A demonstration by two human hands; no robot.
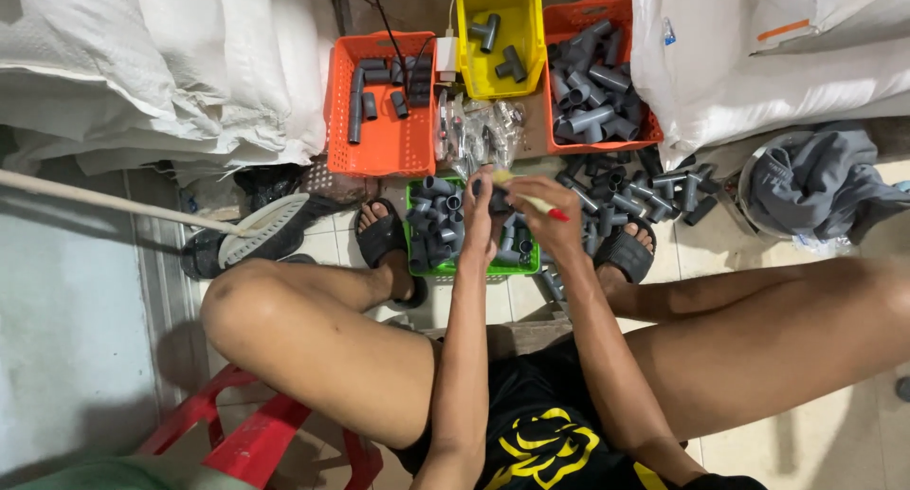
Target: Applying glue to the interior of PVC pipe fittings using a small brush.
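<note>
Holding a grey pipe piece over the green basket, my left hand grips it steady so my right hand, pinching a small brush, can dab it.

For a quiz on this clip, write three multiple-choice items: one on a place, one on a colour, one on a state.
1. Where is the green basket?
A. on the floor between the feet
B. on the white sacks
C. inside the yellow bin

2. What colour is the bin holding only a couple of grey tee fittings?
A. orange
B. yellow
C. blue

3. What is the right hand doing?
A. resting flat on the knee
B. hanging empty
C. gripping a thin stick with a red end

Key: 1 A, the basket sits on the tiles between the two sandalled feet. 2 B, the middle bin at the top is yellow. 3 C, the fingers close on the stick beside the left hand, which holds a dark fitting.
</note>
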